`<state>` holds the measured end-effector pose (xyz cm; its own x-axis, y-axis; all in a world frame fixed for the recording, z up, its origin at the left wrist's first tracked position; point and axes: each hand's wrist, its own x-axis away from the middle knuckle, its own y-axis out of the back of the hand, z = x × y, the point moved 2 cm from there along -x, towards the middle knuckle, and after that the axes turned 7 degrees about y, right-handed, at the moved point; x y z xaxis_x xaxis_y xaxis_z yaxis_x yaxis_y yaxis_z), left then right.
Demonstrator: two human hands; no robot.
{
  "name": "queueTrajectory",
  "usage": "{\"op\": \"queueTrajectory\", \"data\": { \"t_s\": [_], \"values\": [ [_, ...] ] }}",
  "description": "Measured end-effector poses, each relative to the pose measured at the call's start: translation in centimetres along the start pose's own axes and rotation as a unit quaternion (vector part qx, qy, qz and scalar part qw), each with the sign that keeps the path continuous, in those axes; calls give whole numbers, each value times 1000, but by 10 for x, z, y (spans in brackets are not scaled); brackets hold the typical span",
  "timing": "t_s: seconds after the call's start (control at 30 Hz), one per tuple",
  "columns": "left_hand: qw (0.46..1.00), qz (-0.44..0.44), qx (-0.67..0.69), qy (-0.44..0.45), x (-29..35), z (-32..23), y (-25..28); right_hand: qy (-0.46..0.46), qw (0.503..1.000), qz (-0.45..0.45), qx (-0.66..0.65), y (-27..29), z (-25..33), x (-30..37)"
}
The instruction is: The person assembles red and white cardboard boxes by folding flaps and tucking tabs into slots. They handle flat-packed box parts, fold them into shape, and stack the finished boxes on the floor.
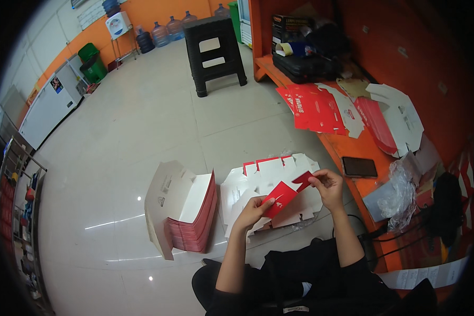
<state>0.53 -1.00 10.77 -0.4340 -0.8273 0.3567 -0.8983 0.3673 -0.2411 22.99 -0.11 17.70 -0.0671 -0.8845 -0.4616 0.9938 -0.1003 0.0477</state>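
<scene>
Head view. Left hand point(255, 210): thumb pressed on the face of a red card piece point(282, 198), fingers curled beneath, no gap left in the grip. Right hand point(327, 187): thumb and forefinger pinched together on the flap at the piece's far end. The piece sits between the two hands, above a pile of white card sheets point(237, 192). Left grip probably steadies the body; right pinch probably controls the flap. Creases partly hidden by the fingers.

Pile lies on the tiled floor point(116, 158), beside the floor-side edge of an orange bench point(334, 150), presumably for short reach. Left of it, a tall stack of red-edged card point(197, 229), apparently nested to save space.

Bench: phone point(359, 167) near the floor-side edge; crumpled clear plastic point(397, 192) toward the near end; red printed sheets point(318, 108) overhanging the same edge farther along; black case point(305, 67) toward the far end.

Room: pale glossy tiles with light reflections. Black stool point(213, 34) beyond the pile; white freezer point(50, 108) and green bin point(93, 67) along the orange-and-white wall.
</scene>
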Motion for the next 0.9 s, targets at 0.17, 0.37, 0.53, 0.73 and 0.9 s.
{"op": "queueTrajectory", "data": {
  "t_s": [0.17, 0.37, 0.53, 0.73, 0.9],
  "values": [
    [999, 5, -40, -1, 2, 1, 1, 110, 984, 85, 110, -15, 21, -1],
    [990, 8, -140, -21, 4, 1, -2, 204, 931, 142, 268, -34, 41, 5],
    [984, -11, -178, 13, 17, -12, -1, 213, 920, 205, 256, -40, 43, 6],
    [982, -12, -185, 24, 24, -26, -11, 222, 893, 260, 294, -41, 44, 5],
    [995, -20, 95, 11, 6, -5, -5, 269, 891, 145, 335, -55, 58, 20]
  ]
}}
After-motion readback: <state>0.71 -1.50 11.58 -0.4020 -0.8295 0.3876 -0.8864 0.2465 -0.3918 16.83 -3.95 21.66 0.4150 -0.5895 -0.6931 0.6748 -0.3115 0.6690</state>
